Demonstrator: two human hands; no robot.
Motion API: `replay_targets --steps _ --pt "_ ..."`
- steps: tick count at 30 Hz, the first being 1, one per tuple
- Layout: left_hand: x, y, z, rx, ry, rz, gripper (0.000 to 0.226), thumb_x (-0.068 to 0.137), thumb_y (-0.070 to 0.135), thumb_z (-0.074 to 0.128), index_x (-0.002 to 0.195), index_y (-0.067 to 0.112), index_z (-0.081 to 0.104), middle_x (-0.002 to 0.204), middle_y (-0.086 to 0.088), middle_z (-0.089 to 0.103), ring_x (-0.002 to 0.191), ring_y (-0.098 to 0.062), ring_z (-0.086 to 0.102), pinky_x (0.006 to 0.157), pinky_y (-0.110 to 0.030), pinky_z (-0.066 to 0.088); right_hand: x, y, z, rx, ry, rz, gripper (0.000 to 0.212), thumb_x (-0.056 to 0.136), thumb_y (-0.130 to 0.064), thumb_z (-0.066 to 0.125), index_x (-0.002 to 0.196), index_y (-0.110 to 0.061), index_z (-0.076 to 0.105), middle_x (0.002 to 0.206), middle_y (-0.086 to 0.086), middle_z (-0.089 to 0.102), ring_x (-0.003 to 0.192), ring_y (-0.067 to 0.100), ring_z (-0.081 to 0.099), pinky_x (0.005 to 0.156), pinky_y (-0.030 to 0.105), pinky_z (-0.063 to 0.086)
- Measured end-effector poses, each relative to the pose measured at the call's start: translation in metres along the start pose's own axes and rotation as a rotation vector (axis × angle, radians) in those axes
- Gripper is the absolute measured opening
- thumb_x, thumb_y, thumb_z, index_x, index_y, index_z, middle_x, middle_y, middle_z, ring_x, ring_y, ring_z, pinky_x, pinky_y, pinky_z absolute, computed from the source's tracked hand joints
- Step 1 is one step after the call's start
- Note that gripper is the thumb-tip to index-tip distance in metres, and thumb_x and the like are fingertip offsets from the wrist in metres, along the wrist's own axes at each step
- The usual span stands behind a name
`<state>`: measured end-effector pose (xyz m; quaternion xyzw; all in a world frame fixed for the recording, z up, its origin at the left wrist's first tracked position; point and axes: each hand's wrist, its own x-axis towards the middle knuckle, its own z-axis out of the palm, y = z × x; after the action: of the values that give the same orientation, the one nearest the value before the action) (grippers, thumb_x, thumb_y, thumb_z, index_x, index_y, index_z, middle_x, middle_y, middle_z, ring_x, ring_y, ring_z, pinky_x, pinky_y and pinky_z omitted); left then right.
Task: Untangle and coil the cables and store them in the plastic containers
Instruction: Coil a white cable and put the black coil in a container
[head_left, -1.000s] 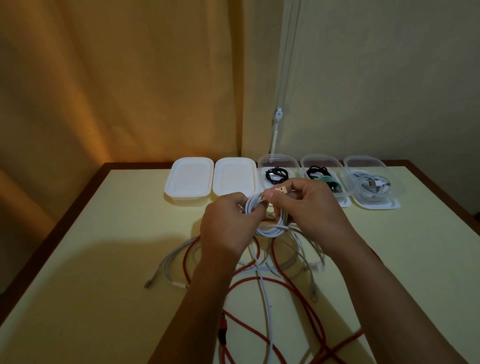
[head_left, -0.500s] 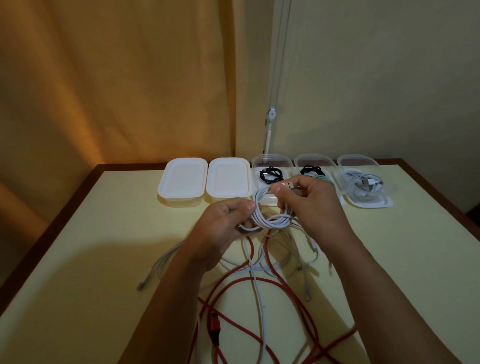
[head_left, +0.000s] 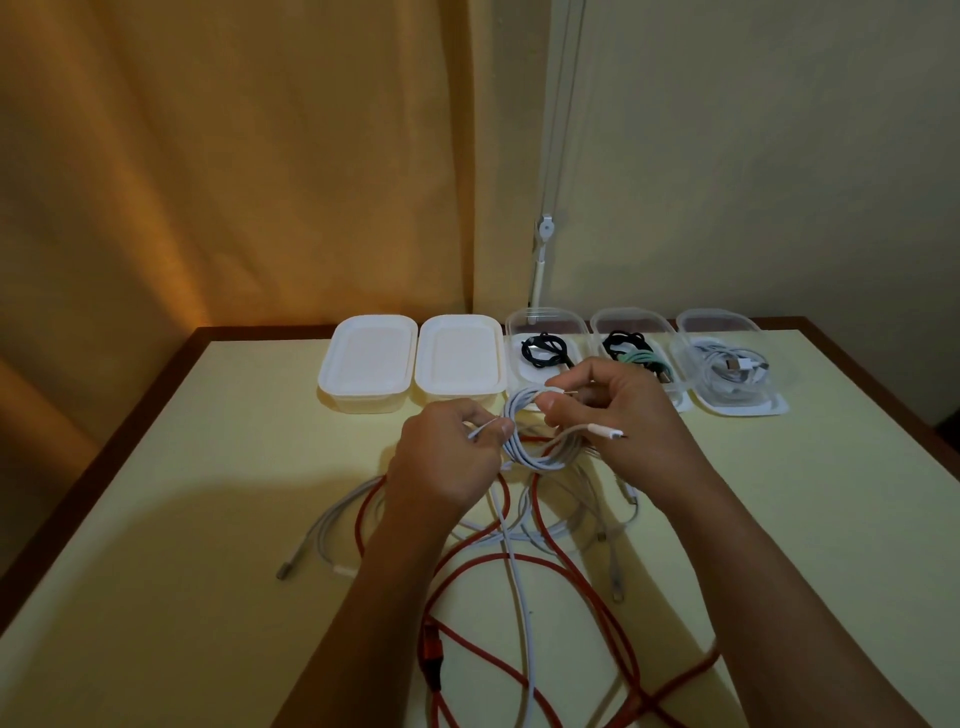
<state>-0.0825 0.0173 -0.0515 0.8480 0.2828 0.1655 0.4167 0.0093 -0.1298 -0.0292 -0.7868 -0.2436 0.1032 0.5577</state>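
Since a moment ago a plug end (head_left: 613, 430) has swung free at three o'clock of the white coil (head_left: 530, 441). The left hand (head_left: 447, 457) and right hand (head_left: 623, 415) both pinch it, seemingly above the table (head_left: 182, 519), whose nine o'clock side lies bare.

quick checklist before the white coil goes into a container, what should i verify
1. Coil held: ok. The left hand and right hand both grip the white coil.
2. Coil finished: not ok. A white strand runs down from it to the table.
3. Strand free of the red cable: not ok, they cross.
4. Open container free: cannot tell. The three clear containers already hold cables.
5. Two white containers: lids on, contents cannot tell.
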Motion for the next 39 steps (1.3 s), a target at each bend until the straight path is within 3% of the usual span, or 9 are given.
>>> replay_targets --steps 4,9,12,15,17,23,27,32,39 --pt "0.001 0.0 -0.004 -0.076 0.003 0.037 0.025 0.087 0.045 0.069 0.075 0.023 0.068 0.079 0.005 0.069 0.077 -0.009 0.061 0.064 -0.023 0.042 -0.004 -0.009 -0.006 0.189 -0.044 0.08 0.004 0.092 -0.013 0.07 0.091 -0.008 0.07 0.077 0.011 0.074 0.069 0.021 0.072 0.063 0.028 0.056" --pt "0.005 -0.006 -0.006 -0.649 -0.066 -0.099 0.016 0.087 0.028 0.072 0.09 0.012 0.074 0.08 -0.001 0.076 0.078 -0.019 0.073 0.072 -0.031 0.057 -0.006 -0.015 -0.005 0.285 -0.095 0.147 0.005 0.094 -0.014 0.067 0.09 -0.011 0.067 0.08 0.01 0.074 0.075 0.024 0.071 0.074 0.044 0.061" --pt "0.005 -0.006 -0.003 -0.78 -0.091 -0.138 0.016 0.087 0.023 0.071 0.093 0.008 0.072 0.085 -0.009 0.075 0.071 -0.025 0.071 0.067 -0.034 0.057 -0.007 -0.015 -0.002 0.274 -0.09 0.137 0.008 0.094 -0.015 0.067 0.086 -0.013 0.066 0.078 0.009 0.073 0.074 0.025 0.07 0.076 0.049 0.06" --pt "0.007 -0.006 -0.005 -0.635 0.017 -0.075 0.013 0.083 0.026 0.076 0.084 0.014 0.073 0.067 0.004 0.069 0.057 -0.011 0.058 0.057 -0.026 0.048 -0.006 -0.015 -0.001 0.308 -0.094 0.164 0.007 0.094 -0.016 0.068 0.088 -0.013 0.066 0.08 0.01 0.073 0.076 0.026 0.071 0.079 0.051 0.059" --pt "0.008 -0.007 -0.006 -0.544 0.066 -0.003 0.011 0.08 0.026 0.079 0.08 0.017 0.074 0.069 0.005 0.071 0.065 -0.012 0.064 0.062 -0.026 0.051 -0.006 -0.014 -0.003 0.324 -0.097 0.181 0.005 0.094 -0.015 0.068 0.089 -0.013 0.067 0.081 0.01 0.074 0.077 0.025 0.071 0.079 0.047 0.06" --pt "0.009 -0.007 -0.004 -0.361 0.095 0.067 0.014 0.08 0.028 0.079 0.075 0.019 0.071 0.07 0.007 0.071 0.067 -0.008 0.063 0.061 -0.018 0.047 -0.005 -0.012 -0.003 0.193 -0.035 0.106 0.003 0.091 -0.012 0.071 0.09 -0.013 0.069 0.075 0.004 0.075 0.072 0.009 0.072 0.061 0.019 0.054" --pt "0.008 -0.004 -0.001 -0.283 0.102 0.084 0.017 0.083 0.029 0.077 0.076 0.017 0.067 0.072 0.009 0.069 0.063 -0.003 0.06 0.056 -0.013 0.044 -0.002 -0.008 0.002 -0.003 -0.075 0.091 0.008 0.096 -0.019 0.064 0.098 -0.02 0.072 0.074 0.006 0.073 0.064 0.006 0.065 0.063 0.027 0.053" --pt "0.004 0.004 -0.002 -0.193 0.08 0.103 0.026 0.088 0.038 0.07 0.08 0.015 0.06 0.069 0.007 0.062 0.06 -0.008 0.053 0.05 -0.009 0.039 0.0 -0.003 0.004 -0.169 -0.029 -0.027 0.02 0.099 -0.027 0.056 0.091 -0.027 0.075 0.07 -0.012 0.066 0.064 0.001 0.06 0.065 0.03 0.048" --pt "-0.002 0.013 -0.007 0.036 0.091 0.042 0.041 0.074 0.05 0.08 0.078 0.026 0.047 0.063 0.007 0.051 0.054 -0.01 0.042 0.052 -0.026 0.033 -0.002 -0.007 0.006 -0.155 0.024 -0.036 0.02 0.096 -0.026 0.062 0.081 -0.028 0.075 0.065 -0.005 0.069 0.059 0.004 0.062 0.061 0.025 0.047"
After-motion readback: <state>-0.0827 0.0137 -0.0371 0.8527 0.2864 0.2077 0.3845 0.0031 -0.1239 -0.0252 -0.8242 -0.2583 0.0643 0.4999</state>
